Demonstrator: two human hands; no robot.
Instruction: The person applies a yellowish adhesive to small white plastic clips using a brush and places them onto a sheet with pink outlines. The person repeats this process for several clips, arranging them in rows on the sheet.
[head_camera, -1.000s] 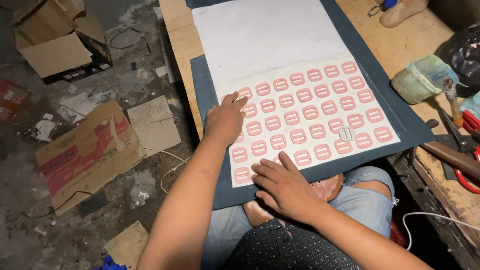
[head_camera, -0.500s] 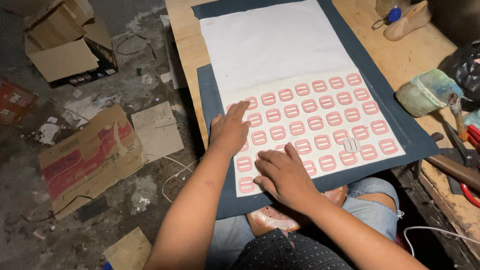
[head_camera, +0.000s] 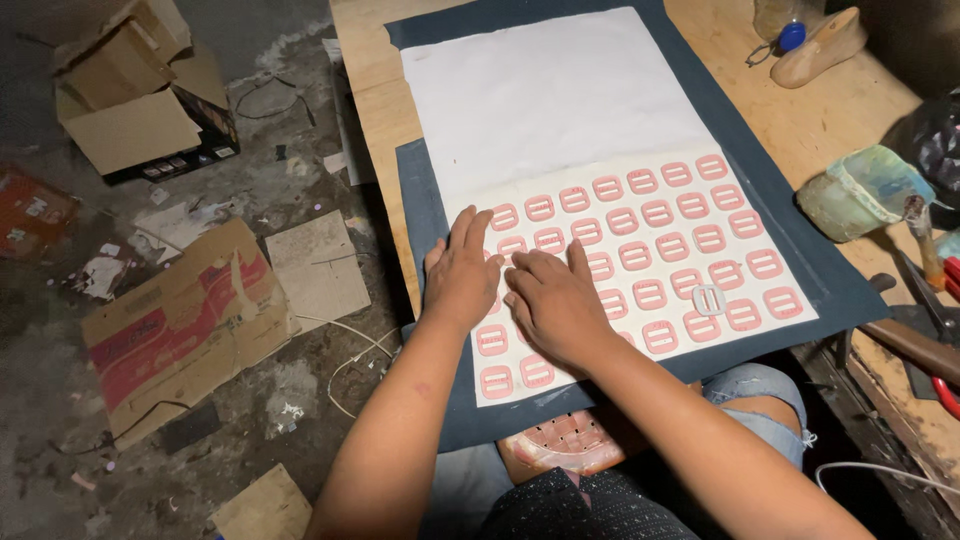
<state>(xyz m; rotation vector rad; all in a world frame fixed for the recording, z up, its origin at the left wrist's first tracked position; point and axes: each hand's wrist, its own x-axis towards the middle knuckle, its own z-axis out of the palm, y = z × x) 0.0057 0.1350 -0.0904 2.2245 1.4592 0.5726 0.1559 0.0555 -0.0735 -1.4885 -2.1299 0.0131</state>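
Both hands flat on the white sheet (head_camera: 560, 110), near its lower left corner. Left hand (head_camera: 462, 275) has a spread grip, palm down, fingers pointing up the sheet, holding nothing. Right hand (head_camera: 555, 305) is just beside it, touching at the thumb side, fingers loosely spread, pressing on the pink buckle shapes (head_camera: 650, 250). The loose clear buckle template (head_camera: 708, 300) lies to the right of the right hand, near but apart; right hand is the nearer one. The sheet's long axis runs away from the person, on the dark mat (head_camera: 425, 200) over the counter (head_camera: 850, 110).
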